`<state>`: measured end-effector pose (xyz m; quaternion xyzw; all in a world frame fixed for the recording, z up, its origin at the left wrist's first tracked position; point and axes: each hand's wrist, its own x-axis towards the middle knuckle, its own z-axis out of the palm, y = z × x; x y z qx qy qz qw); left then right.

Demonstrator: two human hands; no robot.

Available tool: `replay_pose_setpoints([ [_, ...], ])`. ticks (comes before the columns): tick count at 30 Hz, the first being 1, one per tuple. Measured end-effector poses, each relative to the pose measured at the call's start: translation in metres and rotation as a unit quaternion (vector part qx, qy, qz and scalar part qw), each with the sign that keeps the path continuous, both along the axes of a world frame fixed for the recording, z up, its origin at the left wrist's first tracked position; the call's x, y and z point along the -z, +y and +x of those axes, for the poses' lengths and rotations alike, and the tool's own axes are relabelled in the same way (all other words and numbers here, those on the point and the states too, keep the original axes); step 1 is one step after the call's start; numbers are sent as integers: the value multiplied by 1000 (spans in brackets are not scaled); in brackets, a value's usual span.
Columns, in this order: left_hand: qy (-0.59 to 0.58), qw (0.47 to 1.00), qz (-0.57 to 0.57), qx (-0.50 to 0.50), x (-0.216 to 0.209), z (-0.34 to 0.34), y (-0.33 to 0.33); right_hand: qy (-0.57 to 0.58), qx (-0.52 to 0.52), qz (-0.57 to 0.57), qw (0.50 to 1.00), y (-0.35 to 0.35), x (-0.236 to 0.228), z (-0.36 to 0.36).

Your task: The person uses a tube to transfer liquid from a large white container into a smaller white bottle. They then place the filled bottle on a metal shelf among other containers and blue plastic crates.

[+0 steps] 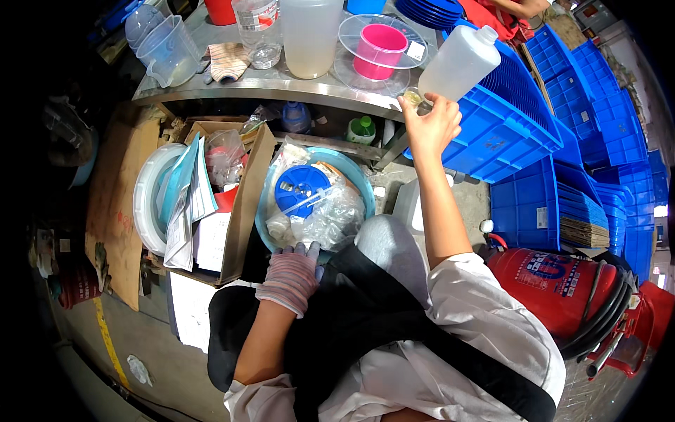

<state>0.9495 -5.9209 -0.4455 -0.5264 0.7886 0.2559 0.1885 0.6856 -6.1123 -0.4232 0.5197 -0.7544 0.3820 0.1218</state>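
Observation:
My bare right hand [433,125] is stretched out to the front edge of the metal table [211,90]. Its thumb and forefinger are closed around a small clear cup [413,97] with something yellowish in it. Just beyond the fingers is a translucent white plastic bottle [460,65] with a narrow neck, leaning in the picture. My left hand [290,276], in a striped knit glove, is low by my lap, holding nothing I can see, fingers extended toward the rim of a light blue basin [370,197]. A blue reel [301,188] and crumpled clear plastic bags [329,216] fill the basin.
A pink-cored clear spool [380,48], a tall translucent container [309,35] and a measuring jug [170,53] stand on the table. Blue crates [492,133] and a red fire extinguisher [552,285] are at right. A cardboard box [247,204] holds papers.

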Motion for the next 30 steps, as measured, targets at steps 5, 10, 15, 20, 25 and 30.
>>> replay_pose_setpoints([
  [5, 16, 1000, -23, 14, 0, -5, 5, -12, 21, -21, 999, -7, 6, -1],
  [10, 20, 999, -26, 5, -3, -2, 4, -44, -17, -41, 998, 0, -2, 0],
  [15, 28, 999, -37, 10, 0, 1, 4, -60, -110, -44, 991, 21, -50, -35],
  [20, 11, 1000, -13, -12, -4, 10, 3, -65, -176, -66, 980, 16, -131, -72],
  [25, 1, 1000, 9, -17, 2, 5, -4, 36, -160, -56, 985, -13, -180, -115],
  [30, 26, 998, -54, 13, 14, 9, 1, 65, -165, -1, 984, -42, -193, -132],
])
